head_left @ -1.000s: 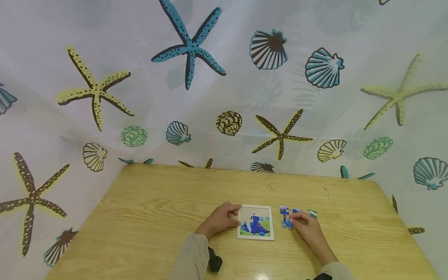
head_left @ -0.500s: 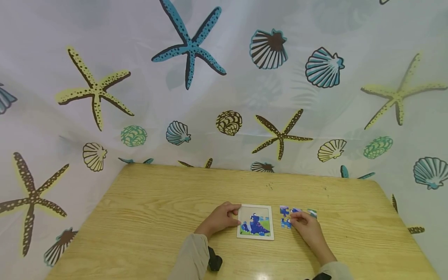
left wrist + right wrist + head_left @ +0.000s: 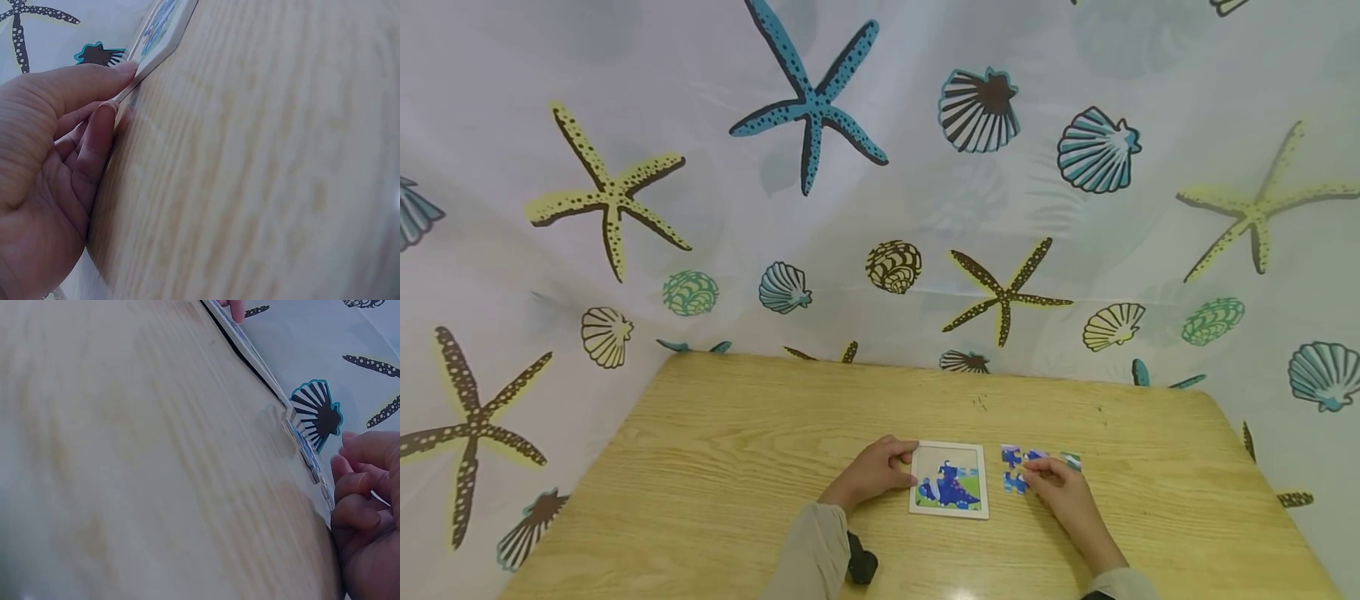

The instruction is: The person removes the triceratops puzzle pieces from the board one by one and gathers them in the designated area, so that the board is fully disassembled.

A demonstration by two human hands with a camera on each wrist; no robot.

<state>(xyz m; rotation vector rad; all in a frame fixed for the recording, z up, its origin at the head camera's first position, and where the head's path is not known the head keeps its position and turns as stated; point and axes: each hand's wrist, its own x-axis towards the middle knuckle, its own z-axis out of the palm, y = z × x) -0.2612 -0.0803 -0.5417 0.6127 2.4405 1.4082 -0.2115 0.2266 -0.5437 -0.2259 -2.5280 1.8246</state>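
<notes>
My left hand [image 3: 871,475] grips the left edge of a white-rimmed puzzle tray [image 3: 950,514], thumb over the rim in the left wrist view. Inside the tray, fitted pieces show part of a blue dinosaur [image 3: 955,490] on green. To its right lie loose jigsaw pieces: a purple-and-blue one [image 3: 1010,455], a lower blue one [image 3: 1012,482] and a blue one [image 3: 1036,456] partly behind the fingers. My right hand [image 3: 1069,492] has its fingertips right at the lower blue piece; I cannot tell whether they pinch it. Its fingers [image 3: 353,512] look curled in the right wrist view.
Another loose piece [image 3: 1072,459], green and white, lies just beyond the right hand. The wooden table [image 3: 737,433] ends at a white curtain [image 3: 850,208] printed with starfish and shells, at the back and both sides.
The lower blue piece at my right fingertips has shifted and turned slightly, away from the piece above it. My left hand and the tray stay in place; the head view tilts slightly.
</notes>
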